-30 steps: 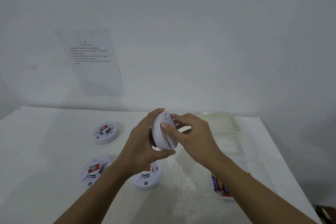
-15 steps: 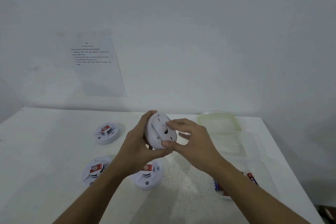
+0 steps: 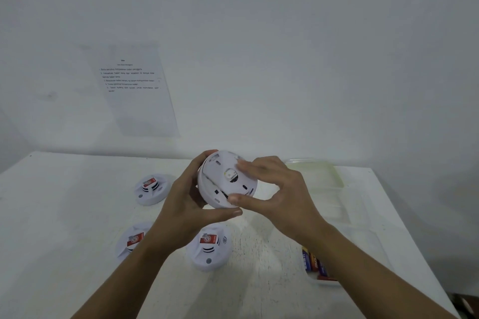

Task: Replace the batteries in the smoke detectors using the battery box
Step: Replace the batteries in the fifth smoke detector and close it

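Four smoke detectors in view. The held detector [image 3: 228, 181] is up off the table [image 3: 64, 215], its back turned to you. Your left hand [image 3: 186, 204] grips its rim; your right hand [image 3: 280, 194] pinches the back plate. Far detector [image 3: 151, 189], near-left detector [image 3: 132, 239] and middle detector [image 3: 210, 246] lie face-up. The battery box [image 3: 324, 283], with batteries [image 3: 313, 263] inside, sits under your right forearm.

The held smoke detector [image 3: 228, 181] is white with small dark slots. The far-left detector [image 3: 151, 189], near-left detector [image 3: 132, 241] and near-middle detector [image 3: 209, 247] are white, each with a red label and dark curved slits. The white table [image 3: 64, 202] is dark-speckled near the middle. The near-right batteries [image 3: 313, 263] show blue, orange and purple. The far-right lid [image 3: 315, 173] is pale yellowish.
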### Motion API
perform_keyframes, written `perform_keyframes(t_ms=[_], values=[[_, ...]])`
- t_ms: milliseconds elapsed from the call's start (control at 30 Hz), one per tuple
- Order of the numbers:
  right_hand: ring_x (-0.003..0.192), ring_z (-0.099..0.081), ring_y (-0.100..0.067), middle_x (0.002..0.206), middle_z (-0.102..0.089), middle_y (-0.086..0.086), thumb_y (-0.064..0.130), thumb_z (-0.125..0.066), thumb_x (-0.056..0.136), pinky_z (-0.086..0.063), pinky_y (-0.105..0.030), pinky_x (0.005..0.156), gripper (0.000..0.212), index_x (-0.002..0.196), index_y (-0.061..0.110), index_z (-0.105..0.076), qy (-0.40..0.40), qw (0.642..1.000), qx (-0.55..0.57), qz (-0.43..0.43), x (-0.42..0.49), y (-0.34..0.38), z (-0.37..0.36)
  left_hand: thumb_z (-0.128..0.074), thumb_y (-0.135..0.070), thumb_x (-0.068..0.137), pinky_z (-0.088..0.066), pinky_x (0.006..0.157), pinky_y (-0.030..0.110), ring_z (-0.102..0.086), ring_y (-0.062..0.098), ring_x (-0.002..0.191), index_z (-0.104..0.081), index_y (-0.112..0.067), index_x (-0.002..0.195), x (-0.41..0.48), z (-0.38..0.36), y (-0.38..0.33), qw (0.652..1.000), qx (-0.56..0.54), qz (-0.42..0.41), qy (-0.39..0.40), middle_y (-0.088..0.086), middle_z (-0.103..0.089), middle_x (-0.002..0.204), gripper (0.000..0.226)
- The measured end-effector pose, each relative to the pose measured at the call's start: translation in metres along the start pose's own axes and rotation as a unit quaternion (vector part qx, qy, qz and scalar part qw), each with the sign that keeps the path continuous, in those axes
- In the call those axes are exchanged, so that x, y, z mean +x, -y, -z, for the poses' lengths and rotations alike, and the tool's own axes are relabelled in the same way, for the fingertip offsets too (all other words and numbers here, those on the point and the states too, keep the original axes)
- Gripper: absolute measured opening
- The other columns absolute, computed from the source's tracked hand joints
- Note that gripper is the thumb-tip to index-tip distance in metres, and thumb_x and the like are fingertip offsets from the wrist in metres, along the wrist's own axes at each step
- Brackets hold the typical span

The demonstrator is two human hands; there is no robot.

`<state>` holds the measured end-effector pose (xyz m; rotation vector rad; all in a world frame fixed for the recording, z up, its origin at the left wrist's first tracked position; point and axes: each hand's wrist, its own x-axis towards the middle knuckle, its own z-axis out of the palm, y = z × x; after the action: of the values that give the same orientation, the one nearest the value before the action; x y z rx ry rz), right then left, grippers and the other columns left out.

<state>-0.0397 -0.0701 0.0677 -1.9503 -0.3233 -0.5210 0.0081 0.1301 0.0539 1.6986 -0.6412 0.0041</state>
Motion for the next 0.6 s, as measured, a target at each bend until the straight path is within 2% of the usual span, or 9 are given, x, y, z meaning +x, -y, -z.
perform_keyframes(t_ms=[233, 333, 400, 467, 600], values=[[0.108, -0.058, -0.009, 0.114, -0.07, 0.024, 0.043, -0.089, 0.062, -0.049, -0.014, 0.087, 0.057, 0.114, 0.023, -0.076, -0.033, 0.999, -0.018, 0.019, 0.0, 0.0, -0.002, -0.089, 0.003, 0.063, -0.055, 0.098, 0.046, -0.055, 0.029, 0.13, -0.041, -0.013, 0.145, 0.0, -0.003, 0.0, 1.0, -0.013, -0.007, -0.015, 0.002, -0.058, 0.138, 0.097], [0.104, -0.058, -0.011, 0.103, -0.066, 0.035, 0.044, -0.088, 0.059, -0.049, -0.014, 0.085, 0.06, 0.115, 0.029, -0.072, -0.038, 0.999, 0.005, 0.004, -0.003, -0.001, -0.002, -0.09, 0.001, 0.062, -0.056, 0.097, 0.04, -0.055, 0.025, 0.13, -0.041, -0.013, 0.145, 0.0, -0.004, -0.001, 1.0, -0.01, -0.013, -0.022, -0.001, -0.059, 0.137, 0.097], [0.107, -0.056, -0.012, 0.105, -0.061, 0.042, 0.045, -0.087, 0.059, -0.049, -0.014, 0.087, 0.06, 0.115, 0.031, -0.071, -0.034, 0.999, 0.007, -0.008, -0.004, -0.003, -0.003, -0.091, -0.001, 0.062, -0.056, 0.097, 0.037, -0.055, 0.023, 0.13, -0.041, -0.013, 0.145, 0.001, -0.006, -0.002, 1.0, -0.004, -0.016, -0.026, -0.002, -0.058, 0.137, 0.098], [0.109, -0.056, -0.011, 0.105, -0.061, 0.037, 0.046, -0.086, 0.06, -0.049, -0.013, 0.088, 0.06, 0.115, 0.029, -0.073, -0.032, 0.999, 0.007, -0.017, -0.003, -0.004, -0.003, -0.092, -0.007, 0.062, -0.056, 0.096, 0.035, -0.055, 0.022, 0.129, -0.041, -0.015, 0.145, 0.002, -0.007, -0.003, 0.999, 0.004, -0.015, -0.028, -0.006, -0.058, 0.137, 0.098], [0.111, -0.061, -0.003, 0.111, -0.068, 0.018, 0.047, -0.089, 0.058, -0.051, -0.014, 0.088, 0.057, 0.109, 0.026, -0.078, -0.037, 0.999, -0.008, -0.018, 0.002, -0.003, -0.001, -0.092, -0.012, 0.063, -0.055, 0.094, 0.025, -0.055, 0.015, 0.128, -0.039, -0.021, 0.143, 0.002, -0.012, -0.006, 0.999, 0.021, -0.02, -0.026, -0.017, -0.057, 0.134, 0.097]])
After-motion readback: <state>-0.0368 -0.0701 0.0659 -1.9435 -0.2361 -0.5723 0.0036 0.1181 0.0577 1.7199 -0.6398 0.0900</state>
